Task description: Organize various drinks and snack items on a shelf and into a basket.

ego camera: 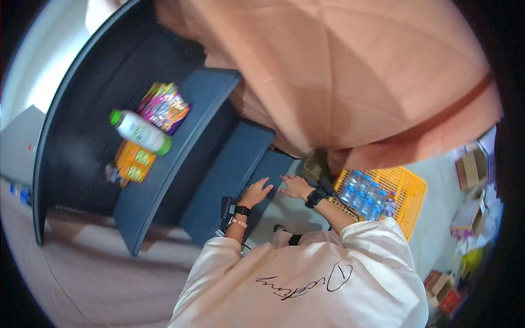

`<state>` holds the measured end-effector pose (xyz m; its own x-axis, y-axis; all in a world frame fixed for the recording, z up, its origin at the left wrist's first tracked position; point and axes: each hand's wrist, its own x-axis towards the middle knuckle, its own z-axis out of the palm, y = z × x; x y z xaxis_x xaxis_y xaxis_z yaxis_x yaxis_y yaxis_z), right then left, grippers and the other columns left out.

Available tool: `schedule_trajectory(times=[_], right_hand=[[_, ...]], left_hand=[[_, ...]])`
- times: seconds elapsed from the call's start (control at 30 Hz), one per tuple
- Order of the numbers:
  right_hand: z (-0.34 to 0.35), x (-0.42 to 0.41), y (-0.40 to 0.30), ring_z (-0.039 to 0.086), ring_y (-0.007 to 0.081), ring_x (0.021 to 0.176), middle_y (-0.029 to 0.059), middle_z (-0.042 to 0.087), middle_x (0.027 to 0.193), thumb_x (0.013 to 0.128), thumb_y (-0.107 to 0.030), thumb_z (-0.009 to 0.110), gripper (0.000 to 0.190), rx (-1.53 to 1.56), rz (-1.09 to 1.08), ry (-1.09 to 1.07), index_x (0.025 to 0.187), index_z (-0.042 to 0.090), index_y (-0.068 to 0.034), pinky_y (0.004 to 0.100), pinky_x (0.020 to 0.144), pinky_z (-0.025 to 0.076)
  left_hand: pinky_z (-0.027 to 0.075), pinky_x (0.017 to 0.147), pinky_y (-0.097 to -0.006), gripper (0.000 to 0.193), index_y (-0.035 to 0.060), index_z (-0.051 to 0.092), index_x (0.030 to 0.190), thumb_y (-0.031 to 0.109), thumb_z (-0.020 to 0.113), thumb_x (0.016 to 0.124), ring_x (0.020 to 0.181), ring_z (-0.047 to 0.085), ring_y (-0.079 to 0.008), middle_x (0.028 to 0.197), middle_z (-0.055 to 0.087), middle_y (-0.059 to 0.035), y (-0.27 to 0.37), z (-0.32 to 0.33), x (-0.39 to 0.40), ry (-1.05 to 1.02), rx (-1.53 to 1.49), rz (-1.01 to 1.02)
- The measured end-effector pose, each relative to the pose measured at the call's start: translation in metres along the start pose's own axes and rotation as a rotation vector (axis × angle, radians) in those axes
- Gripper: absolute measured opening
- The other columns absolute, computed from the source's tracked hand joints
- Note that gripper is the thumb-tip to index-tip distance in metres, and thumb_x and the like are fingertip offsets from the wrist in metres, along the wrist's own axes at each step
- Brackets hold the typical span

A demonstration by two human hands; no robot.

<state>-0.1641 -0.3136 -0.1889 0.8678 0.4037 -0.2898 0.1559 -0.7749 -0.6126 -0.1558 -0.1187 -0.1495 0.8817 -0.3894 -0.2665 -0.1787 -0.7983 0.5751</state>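
Note:
Both hands hang in front of the body, with nothing in either. My left hand (255,193) has its fingers spread beside the lower tiers of a dark blue-grey shelf unit (229,164). To its right, my right hand (296,187) is spread too, near a yellow plastic basket (414,192). That basket holds several clear water bottles (361,194) and a bottle with purple on it (389,205). On the upper shelf are a white bottle with green cap and base (140,132), a shiny purple snack bag (164,107) and orange packages (135,162).
A large salmon-coloured cloth (348,74) hangs across the top right, beside the shelf unit. Behind the basket stands a cardboard box (315,165). More open cartons (471,169) and plastic bags (486,223) lie on the floor at the far right.

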Motion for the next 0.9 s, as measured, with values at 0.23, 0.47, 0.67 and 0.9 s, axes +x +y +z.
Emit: schedule_trajectory(times=[0.23,0.47,0.67,0.9], right_hand=[[-0.019,0.056,-0.15,0.053,0.0359,0.105,0.0217,0.056,0.111,0.081,-0.046,0.051,0.061,-0.12,-0.25,-0.307,0.126,0.043,-0.005,0.0445,0.088,0.042],[-0.005,0.081,-0.271,0.058,0.0414,0.09,0.0319,0.058,0.096,0.074,-0.062,0.054,0.096,-0.106,-0.591,-0.35,0.132,0.024,0.008,0.0418,0.078,0.046],[-0.03,0.106,-0.407,0.052,0.0372,0.107,0.0306,0.051,0.114,0.075,-0.059,0.054,0.087,-0.264,-0.895,-0.368,0.132,0.03,0.003,0.0413,0.091,0.041],[-0.048,0.148,-0.566,0.049,0.0348,0.111,0.0222,0.049,0.122,0.074,-0.044,0.062,0.079,-0.376,-1.149,0.166,0.133,0.03,-0.002,0.0401,0.093,0.039]], left_hand=[[0.038,0.095,-0.036,0.055,0.0004,0.043,0.126,0.036,0.053,0.085,0.115,0.047,-0.033,0.121,0.05,-0.0224,-0.061,-0.084,-0.087,0.13,-0.167,-0.108],[0.04,0.091,-0.0312,0.054,0.0023,0.041,0.129,0.034,0.053,0.088,0.114,0.049,-0.0243,0.122,0.052,-0.0181,-0.053,-0.189,-0.183,0.113,-0.197,-0.239],[0.026,0.103,-0.0312,0.065,0.0035,0.021,0.139,0.031,0.052,0.088,0.129,0.03,-0.0216,0.14,0.03,-0.0154,-0.064,-0.291,-0.264,0.794,-0.015,-0.001],[0.039,0.09,-0.0351,0.063,-0.0034,0.042,0.126,0.043,0.051,0.084,0.109,0.05,-0.0296,0.12,0.052,-0.0186,-0.165,-0.385,-0.292,0.042,0.13,-0.499]])
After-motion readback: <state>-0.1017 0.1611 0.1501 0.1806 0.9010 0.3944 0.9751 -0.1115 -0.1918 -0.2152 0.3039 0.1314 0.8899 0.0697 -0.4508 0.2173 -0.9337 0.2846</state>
